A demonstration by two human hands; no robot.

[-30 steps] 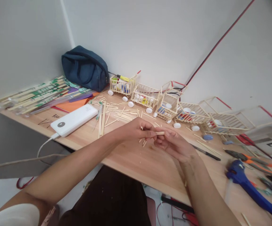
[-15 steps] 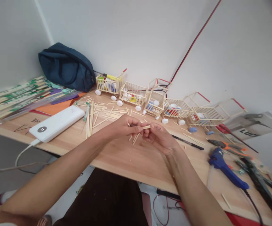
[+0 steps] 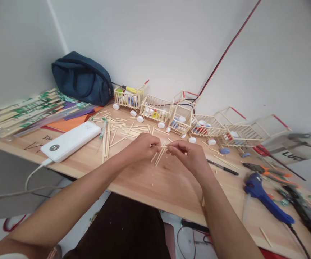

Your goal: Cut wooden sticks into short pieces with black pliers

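Just above the desk, my left hand (image 3: 146, 146) is closed in a pinch on a short wooden stick (image 3: 164, 146). The fingertips of my right hand (image 3: 188, 154) pinch the other end of this stick. Whether one stick or more lies between the fingers is hard to tell. Under my hands, a few loose wooden sticks (image 3: 159, 157) lie on the wooden desk (image 3: 144, 183). Beyond them stands a row of several miniature shopping carts made of sticks, such as the middle cart (image 3: 180, 122), with round wheels and small coloured items inside.
A white power bank (image 3: 70, 141) with a cable, packaged chopsticks (image 3: 23, 111) and a blue bag (image 3: 82, 79) are on the left. Cut sticks (image 3: 106, 138) lie scattered nearby. On the right are a black pen (image 3: 222, 167), pliers (image 3: 265, 172) and a blue glue gun (image 3: 268, 198).
My hands have drawn slightly apart, and my right hand has turned over more, its back now facing up. The stick spans the gap between my fingertips. The whole view has shifted a little.
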